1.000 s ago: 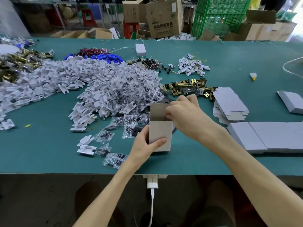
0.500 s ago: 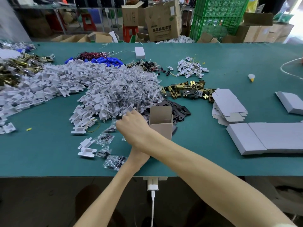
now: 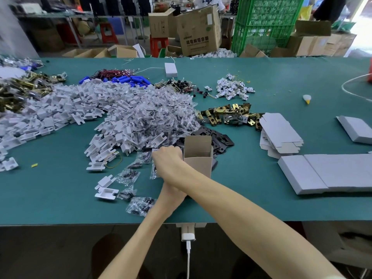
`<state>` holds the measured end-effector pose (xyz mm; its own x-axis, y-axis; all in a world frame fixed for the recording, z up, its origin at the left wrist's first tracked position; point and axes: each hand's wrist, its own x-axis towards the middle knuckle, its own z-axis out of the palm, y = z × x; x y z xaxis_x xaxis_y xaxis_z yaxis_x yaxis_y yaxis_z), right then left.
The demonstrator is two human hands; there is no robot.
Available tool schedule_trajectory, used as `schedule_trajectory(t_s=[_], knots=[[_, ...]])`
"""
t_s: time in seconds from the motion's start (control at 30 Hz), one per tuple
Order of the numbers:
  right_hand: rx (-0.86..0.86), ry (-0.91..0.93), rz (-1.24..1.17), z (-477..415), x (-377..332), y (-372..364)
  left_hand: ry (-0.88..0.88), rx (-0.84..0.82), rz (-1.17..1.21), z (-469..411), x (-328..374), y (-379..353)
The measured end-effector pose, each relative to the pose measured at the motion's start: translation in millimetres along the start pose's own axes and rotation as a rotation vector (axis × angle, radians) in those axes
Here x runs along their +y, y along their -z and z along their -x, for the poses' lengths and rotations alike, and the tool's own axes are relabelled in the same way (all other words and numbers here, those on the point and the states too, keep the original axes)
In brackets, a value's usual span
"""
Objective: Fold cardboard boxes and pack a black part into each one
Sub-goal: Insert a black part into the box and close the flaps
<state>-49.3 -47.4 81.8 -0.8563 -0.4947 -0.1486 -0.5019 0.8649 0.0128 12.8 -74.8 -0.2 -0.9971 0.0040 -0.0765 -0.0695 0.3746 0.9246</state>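
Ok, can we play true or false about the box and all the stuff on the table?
1. The box is open on top. True.
2. The right hand is on the box's left side. True.
3. The table is red. False: it is green.
4. The flat boxes lie left of the box. False: they lie to its right.
5. Black parts lie just behind the box. True.
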Motion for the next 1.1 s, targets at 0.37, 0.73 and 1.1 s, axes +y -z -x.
schedule_trajectory(t_s=[0.37, 0.73, 1.1], knots=[[0.313, 0.210, -0.072, 34.6, -10.4, 30.7, 0.068, -0.016, 0.068, 1.2, -9.8, 0.7], [0.432, 0.041, -0.345, 68.5, 71.4, 86.4, -0.081, -0.061, 0.418, -2.2, -3.1, -0.9], [0.217, 0.015, -0.339, 66.6, 100.6, 57.5, -0.098, -0.084, 0.455, -0.5, -0.1, -0.9]])
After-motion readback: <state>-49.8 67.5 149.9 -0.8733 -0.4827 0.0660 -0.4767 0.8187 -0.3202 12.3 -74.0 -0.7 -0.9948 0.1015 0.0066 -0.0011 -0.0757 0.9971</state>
